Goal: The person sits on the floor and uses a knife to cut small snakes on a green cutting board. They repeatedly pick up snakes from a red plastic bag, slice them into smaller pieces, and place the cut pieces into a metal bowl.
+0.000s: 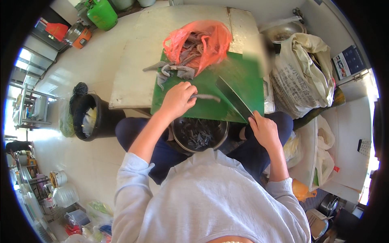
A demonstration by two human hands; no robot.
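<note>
My left hand (180, 98) holds one end of a grey, ridged strip of meat (208, 97), possibly tripe, over the green cutting board (243, 74). The strip's other end points right. In my right hand (265, 127) is the handle of a cleaver (233, 98); its blade slants up and left over the board, apart from the strip. Above my left hand, more grey textured pieces (174, 71) spill from an open red plastic bag (220, 36). Below the board's near edge, between my knees, a metal bowl (225, 133) contains many cut grey slivers (199, 138).
The board lies on a pale low table (130, 76). A black bin (100, 117) stands left on the floor; a green gas cylinder (102, 15) is farther back. A large woven sack (299, 79) and a metal basin (284, 32) are at right. White containers and bags (323, 158) crowd my right side.
</note>
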